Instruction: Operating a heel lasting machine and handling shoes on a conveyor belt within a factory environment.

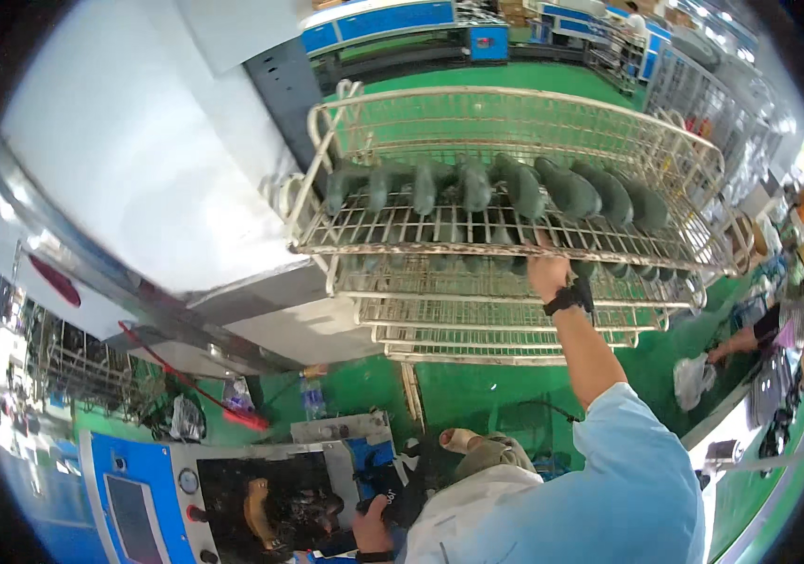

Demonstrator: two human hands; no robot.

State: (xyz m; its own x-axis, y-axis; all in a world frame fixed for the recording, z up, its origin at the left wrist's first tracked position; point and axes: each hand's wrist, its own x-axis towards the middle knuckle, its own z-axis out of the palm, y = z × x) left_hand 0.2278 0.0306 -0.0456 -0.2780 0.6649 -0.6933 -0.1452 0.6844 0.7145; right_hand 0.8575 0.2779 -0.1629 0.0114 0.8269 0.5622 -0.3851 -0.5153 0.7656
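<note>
My right hand (547, 274) reaches out to a cream wire rack cart (393, 240) and grips the front rail of its top shelf. A black band sits on that wrist. Just beyond the hand, a row of several dark green shoe-shaped forms (524, 188) lies on that shelf. Lower shelves (477, 315) of the same cart show beneath. At the bottom edge, my left hand (373, 529) is closed around a dark black object (400, 498) in front of a blue-and-grey machine; what the object is I cannot tell.
A large grey machine housing (157, 179) stands left of the cart. The blue machine's panel (139, 498) fills the lower left, a red hose (195, 390) above it. A bottle (314, 397) stands on the green floor. Another person (759, 329) sits at the right.
</note>
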